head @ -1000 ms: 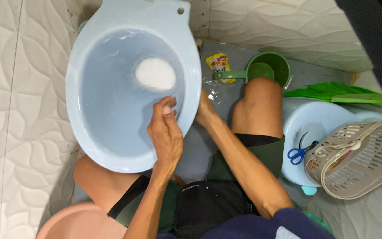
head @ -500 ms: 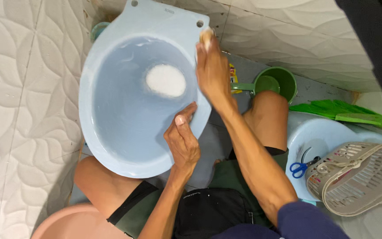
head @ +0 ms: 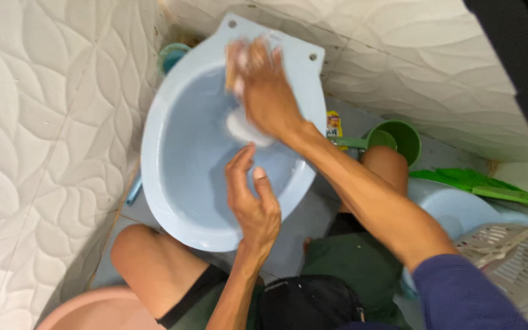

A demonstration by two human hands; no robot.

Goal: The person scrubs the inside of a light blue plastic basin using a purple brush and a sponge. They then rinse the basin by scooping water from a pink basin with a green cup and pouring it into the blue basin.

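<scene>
Right hand (head: 264, 91) over pale-blue basin (head: 178, 189), left hand (head: 253, 205) on rim.

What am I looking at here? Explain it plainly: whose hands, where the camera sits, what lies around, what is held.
The one view comes from a camera on a person's head, looking down at their own bare hands and knees; no machine is involved. The left hand rests on the rim of a pale blue basin tilted against a tiled wall. The right hand, blurred by motion, reaches to the basin's upper rim and seems to press something small there; I cannot tell what. White powder lies inside. Nearby are a green scoop, a green broom, a beige basket and a pink tub.
</scene>
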